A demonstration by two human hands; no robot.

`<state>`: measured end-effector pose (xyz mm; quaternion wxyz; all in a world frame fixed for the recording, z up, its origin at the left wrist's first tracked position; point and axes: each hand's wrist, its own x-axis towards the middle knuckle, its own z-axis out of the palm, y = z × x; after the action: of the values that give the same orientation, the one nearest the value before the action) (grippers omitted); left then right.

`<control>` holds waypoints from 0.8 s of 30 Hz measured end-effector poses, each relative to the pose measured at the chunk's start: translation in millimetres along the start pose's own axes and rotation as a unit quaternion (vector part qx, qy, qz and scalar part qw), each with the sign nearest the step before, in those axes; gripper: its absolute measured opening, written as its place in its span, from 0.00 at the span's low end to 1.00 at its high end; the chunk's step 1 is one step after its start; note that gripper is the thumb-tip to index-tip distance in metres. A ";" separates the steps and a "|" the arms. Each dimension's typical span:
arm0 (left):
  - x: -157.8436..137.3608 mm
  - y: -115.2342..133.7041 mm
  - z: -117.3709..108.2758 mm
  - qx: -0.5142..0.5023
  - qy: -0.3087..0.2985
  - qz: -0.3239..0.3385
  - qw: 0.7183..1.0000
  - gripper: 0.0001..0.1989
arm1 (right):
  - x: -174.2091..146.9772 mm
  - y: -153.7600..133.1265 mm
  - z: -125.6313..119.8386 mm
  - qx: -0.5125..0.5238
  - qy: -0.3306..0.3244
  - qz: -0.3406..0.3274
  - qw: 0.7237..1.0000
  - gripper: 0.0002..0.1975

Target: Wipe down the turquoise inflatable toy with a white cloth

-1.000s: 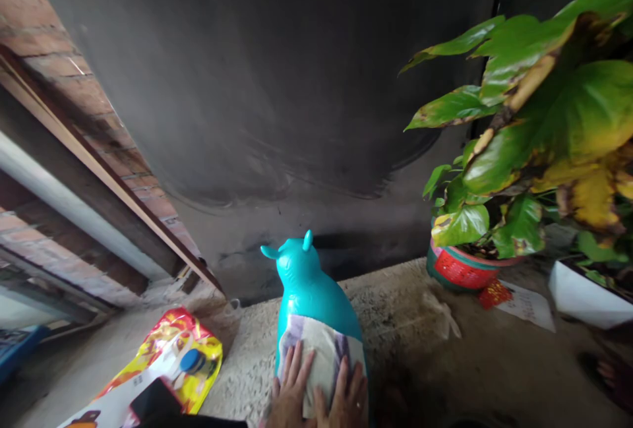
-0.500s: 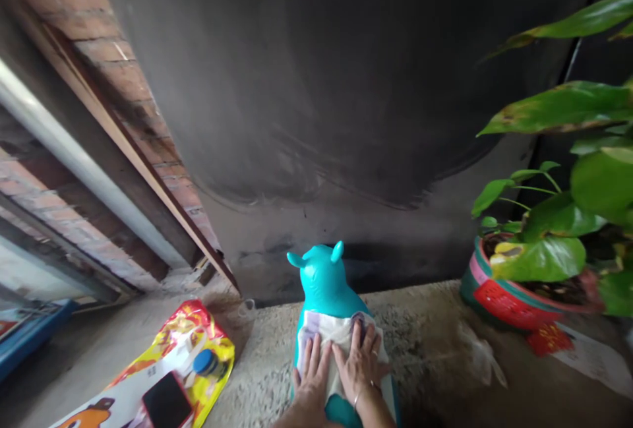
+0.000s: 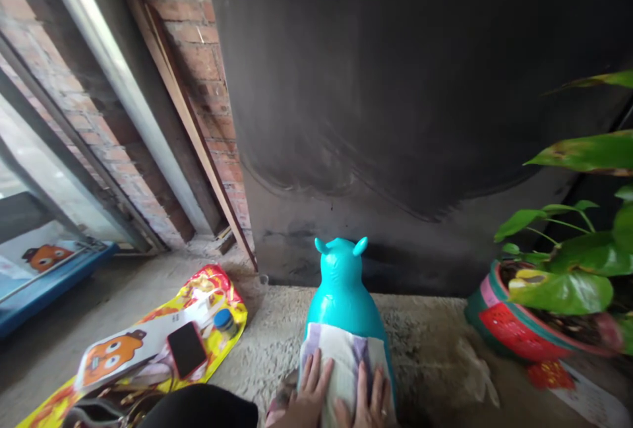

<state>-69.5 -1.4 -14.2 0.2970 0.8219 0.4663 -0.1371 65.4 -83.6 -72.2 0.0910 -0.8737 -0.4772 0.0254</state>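
A turquoise inflatable animal toy with two ears stands on the ground, its head toward the dark wall panel. Over its back lies a white cloth with purple patches. My left hand rests flat on the cloth's left part, fingers stretched out. On the right part my right hand also lies flat, fingers apart, with a ring on one finger. Both wrists are cut off by the bottom edge. The toy's lower body is hidden by the cloth and hands.
On the left, a yellow and red plastic bag bears a phone, a blue-capped jar and a box with an orange cartoon. A potted plant stands right. Behind is a dark panel; planks lean on bricks.
My view has swung left, so the scene sits further right. My right hand has shifted from near the middle toward the cloth's right side. The cloth looks smoother, and a dark knee shows at bottom left.
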 end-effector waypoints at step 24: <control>49.3 8.5 -42.8 -0.188 0.066 -0.044 0.979 0.47 | 91.7 -45.5 -34.5 -0.026 0.015 -0.056 0.998 0.25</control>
<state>-38.5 55.4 -2.3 0.4081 0.7377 0.5378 -0.0054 82.0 12.6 -26.1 0.0766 -0.8479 -0.5245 -0.0049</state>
